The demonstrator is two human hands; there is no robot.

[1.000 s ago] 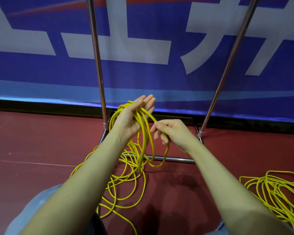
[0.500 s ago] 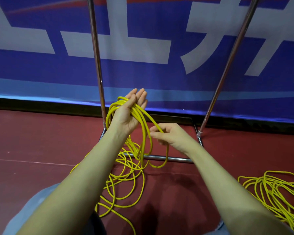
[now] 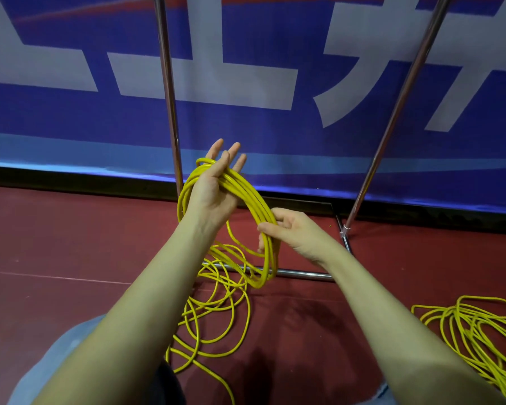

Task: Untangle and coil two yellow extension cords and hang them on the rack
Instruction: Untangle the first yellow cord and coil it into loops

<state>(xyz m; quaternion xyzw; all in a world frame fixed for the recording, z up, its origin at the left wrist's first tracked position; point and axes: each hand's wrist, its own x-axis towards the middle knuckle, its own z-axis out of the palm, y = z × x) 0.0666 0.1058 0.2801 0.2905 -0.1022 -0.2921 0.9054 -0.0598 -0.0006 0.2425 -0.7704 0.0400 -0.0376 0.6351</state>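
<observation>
Left hand (image 3: 216, 194) is up with fingers spread flat, several loops of the yellow cord (image 3: 246, 194) draped over its palm and slack trailing onto the red floor (image 3: 70, 244). Right hand (image 3: 292, 232) grips the coil's side in front of the rack (image 3: 304, 274). Far right, the second cord (image 3: 473, 331) lies heaped, well apart.

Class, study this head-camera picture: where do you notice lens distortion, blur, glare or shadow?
Head view: the rack poles splay outward, a wide-angle effect; the second cord smears into blur at the right edge; a bright sheen runs along the banner's lower edge; soft shadows of the arms fall on the red floor; both the left hand and right hand stay sharp.
</observation>
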